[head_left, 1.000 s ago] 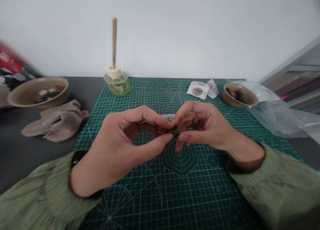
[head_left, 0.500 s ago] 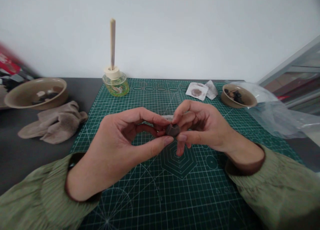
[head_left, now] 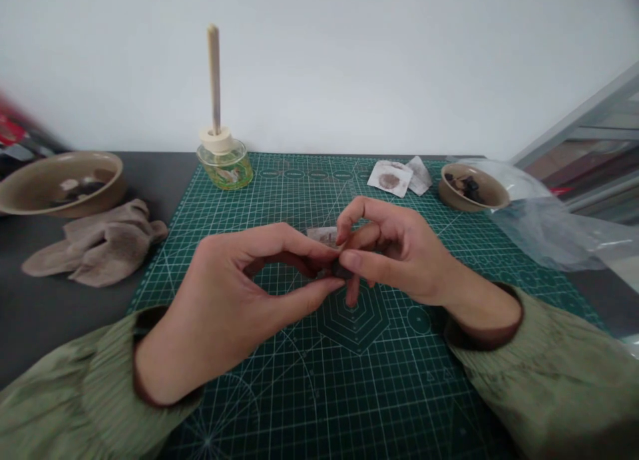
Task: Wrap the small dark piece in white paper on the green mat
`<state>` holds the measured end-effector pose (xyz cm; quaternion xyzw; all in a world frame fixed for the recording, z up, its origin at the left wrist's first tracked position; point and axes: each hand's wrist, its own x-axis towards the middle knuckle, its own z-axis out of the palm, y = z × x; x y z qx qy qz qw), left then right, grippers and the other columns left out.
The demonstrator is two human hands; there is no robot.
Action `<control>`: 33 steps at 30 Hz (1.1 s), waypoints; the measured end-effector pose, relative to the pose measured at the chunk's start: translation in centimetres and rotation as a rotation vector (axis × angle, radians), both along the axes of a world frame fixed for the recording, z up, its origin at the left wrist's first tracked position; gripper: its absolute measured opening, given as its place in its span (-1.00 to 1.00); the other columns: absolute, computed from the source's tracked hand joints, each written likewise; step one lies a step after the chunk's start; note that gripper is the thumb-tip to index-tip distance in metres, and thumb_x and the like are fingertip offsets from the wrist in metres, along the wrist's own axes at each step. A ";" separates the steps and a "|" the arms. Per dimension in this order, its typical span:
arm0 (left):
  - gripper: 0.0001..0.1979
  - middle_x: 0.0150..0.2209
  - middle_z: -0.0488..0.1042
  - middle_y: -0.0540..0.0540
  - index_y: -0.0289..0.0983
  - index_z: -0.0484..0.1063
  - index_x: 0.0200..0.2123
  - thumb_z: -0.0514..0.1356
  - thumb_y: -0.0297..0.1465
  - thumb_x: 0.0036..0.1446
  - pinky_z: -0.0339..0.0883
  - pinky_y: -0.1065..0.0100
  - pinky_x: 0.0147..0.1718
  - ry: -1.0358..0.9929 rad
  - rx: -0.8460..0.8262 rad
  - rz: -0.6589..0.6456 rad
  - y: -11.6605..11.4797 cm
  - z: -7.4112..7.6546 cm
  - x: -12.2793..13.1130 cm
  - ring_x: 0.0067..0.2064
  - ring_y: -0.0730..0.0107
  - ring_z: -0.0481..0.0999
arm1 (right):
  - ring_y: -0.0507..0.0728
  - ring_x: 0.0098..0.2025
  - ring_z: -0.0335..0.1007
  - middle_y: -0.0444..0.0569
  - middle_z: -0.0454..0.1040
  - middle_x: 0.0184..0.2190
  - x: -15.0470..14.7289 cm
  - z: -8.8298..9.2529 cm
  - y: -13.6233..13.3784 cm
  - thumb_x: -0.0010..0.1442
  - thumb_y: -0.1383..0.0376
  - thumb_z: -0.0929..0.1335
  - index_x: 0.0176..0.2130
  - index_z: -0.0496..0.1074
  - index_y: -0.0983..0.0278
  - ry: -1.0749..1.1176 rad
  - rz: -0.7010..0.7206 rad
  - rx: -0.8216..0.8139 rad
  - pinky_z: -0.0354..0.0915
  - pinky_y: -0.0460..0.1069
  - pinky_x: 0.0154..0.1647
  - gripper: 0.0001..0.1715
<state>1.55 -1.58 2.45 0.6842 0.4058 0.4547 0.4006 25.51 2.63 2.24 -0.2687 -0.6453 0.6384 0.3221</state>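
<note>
Green mat (head_left: pixel 364 388) on dark table (head_left: pixel 158 180), white wall (head_left: pixel 319 60) behind. Small dark lump (head_left: pixel 341 270) above mat, gripped in fingertips of left hand (head_left: pixel 239 293) and right hand (head_left: pixel 397 247); now more covered by right thumb (head_left: pixel 372 265) than moments ago, suggesting close fingertip work.

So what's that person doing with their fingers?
The left hand holds a small dark piece at its fingertips, above the green mat. The right hand is working right up against it, with its thumb partly covering it, so I can't tell exactly what the piece is. White packets lie farther back on the mat, near a small bowl with dark bits in it.
</note>
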 end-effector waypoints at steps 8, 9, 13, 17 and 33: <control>-0.80 -0.26 0.84 0.04 -0.12 0.82 -0.24 0.62 -0.49 0.07 0.82 0.40 -0.15 -0.165 -0.136 -0.026 0.7 0.5 0.2 -0.25 0.30 0.84 | 0.06 -0.52 0.68 -0.14 0.70 -0.41 0.1 0.0 0.2 0.50 0.03 0.58 -0.07 0.49 0.23 0.052 -0.035 0.028 0.31 -0.15 -0.63 -0.62; -0.79 -0.26 0.84 0.05 -0.12 0.82 -0.24 0.62 -0.51 0.07 0.81 0.43 -0.15 -0.172 -0.141 -0.027 0.8 0.5 0.2 -0.24 0.32 0.84 | 0.05 -0.52 0.67 -0.12 0.71 -0.40 0.1 0.0 0.2 0.48 0.06 0.60 -0.08 0.49 0.24 0.067 -0.030 0.025 0.34 -0.15 -0.62 -0.63; -0.77 -0.23 0.85 0.07 -0.11 0.80 -0.23 0.61 -0.53 0.10 0.80 0.46 -0.12 -0.192 -0.142 -0.040 1.0 0.6 0.0 -0.20 0.35 0.86 | 0.01 -0.52 0.60 -0.10 0.74 -0.40 0.0 0.3 0.2 0.30 0.25 0.71 -0.13 0.53 0.25 0.073 -0.027 0.010 0.49 -0.17 -0.55 -0.62; -0.78 -0.22 0.85 0.05 -0.10 0.80 -0.22 0.61 -0.52 0.11 0.81 0.43 -0.11 -0.178 -0.147 -0.058 1.0 0.6 -0.1 -0.17 0.30 0.87 | 0.00 -0.56 0.55 -0.13 0.72 -0.43 -0.1 0.4 0.1 0.24 0.29 0.73 -0.16 0.54 0.25 0.037 -0.046 0.039 0.47 -0.17 -0.57 -0.61; -0.77 -0.26 0.83 -0.01 -0.14 0.85 -0.18 0.35 -0.33 0.50 0.66 0.57 -0.15 -0.162 -0.241 -0.064 0.8 0.9 0.0 -0.20 0.42 0.79 | -0.03 -0.61 0.52 -0.18 0.67 -0.50 0.1 0.2 0.0 0.21 0.41 0.71 -0.18 0.56 0.28 0.032 -0.056 -0.003 0.43 -0.23 -0.60 -0.64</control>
